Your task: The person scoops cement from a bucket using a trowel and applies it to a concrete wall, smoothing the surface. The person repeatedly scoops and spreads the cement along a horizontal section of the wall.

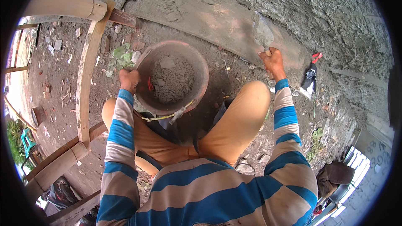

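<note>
My left hand (129, 80) is closed on the left rim of a round bucket (202, 73) standing between my knees. Grey wet mortar (173, 79) lies inside it, with a lump on top. A rope-wrapped handle (163, 118) hangs over the bucket's near side. Out to the right, my right hand (274, 63) grips the short handle of a trowel (263, 32). Its mortar-smeared blade points away from me, over the smooth grey strip (201, 21) at the foot of the wall. Whether the blade touches that surface I cannot tell.
A rough plastered wall (318, 8) rises at the far right. Bamboo and wooden scaffold poles (86, 79) stand close on my left. Rubble and leaves litter the dirt ground (58, 75). A dark item with a red end (310, 75) lies right of my right hand.
</note>
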### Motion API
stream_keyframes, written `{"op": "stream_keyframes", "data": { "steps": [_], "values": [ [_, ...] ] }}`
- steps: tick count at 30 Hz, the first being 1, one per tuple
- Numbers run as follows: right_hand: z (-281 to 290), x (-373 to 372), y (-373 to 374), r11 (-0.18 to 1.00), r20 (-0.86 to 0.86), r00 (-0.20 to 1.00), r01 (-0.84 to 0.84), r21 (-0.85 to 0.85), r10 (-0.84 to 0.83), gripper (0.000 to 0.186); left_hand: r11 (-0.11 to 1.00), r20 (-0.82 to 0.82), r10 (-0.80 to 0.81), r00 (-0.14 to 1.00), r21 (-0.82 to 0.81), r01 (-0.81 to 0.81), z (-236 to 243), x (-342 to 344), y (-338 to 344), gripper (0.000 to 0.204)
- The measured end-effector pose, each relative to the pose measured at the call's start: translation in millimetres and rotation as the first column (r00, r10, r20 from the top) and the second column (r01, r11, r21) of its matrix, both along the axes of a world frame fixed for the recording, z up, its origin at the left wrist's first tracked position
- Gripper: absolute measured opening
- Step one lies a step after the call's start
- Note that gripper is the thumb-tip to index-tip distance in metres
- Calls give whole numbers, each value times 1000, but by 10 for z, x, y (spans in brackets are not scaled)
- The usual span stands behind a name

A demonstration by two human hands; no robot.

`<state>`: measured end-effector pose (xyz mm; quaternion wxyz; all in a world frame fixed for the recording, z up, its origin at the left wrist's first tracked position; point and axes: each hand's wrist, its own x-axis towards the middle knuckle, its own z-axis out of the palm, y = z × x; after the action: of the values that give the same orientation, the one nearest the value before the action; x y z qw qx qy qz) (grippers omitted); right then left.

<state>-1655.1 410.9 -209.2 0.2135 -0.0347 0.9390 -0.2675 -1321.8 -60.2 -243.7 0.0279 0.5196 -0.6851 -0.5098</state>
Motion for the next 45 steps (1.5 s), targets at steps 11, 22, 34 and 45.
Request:
{"op": "stream_keyframes", "data": {
  "steps": [11, 22, 34, 45],
  "values": [
    [328, 201, -818, 972, 244, 957, -108, -209, 159, 30, 798, 246, -363, 899, -416, 436, 72, -453, -1370, 30],
    [75, 830, -1627, 991, 405, 909, -53, -123, 99, 38, 97, 577, -180, 796, -795, 598, 2278, 108, -863, 64],
    [-363, 381, -2918, 891, 529, 849, 229, -391, 14, 29, 327, 599, -204, 774, -704, 631, 1513, 355, -1305, 71],
    [590, 672, -2198, 868, -21, 912, -396, -300, 409, 29, 419, 631, -199, 750, -637, 647, 1640, 268, -1256, 73]
  ]
}}
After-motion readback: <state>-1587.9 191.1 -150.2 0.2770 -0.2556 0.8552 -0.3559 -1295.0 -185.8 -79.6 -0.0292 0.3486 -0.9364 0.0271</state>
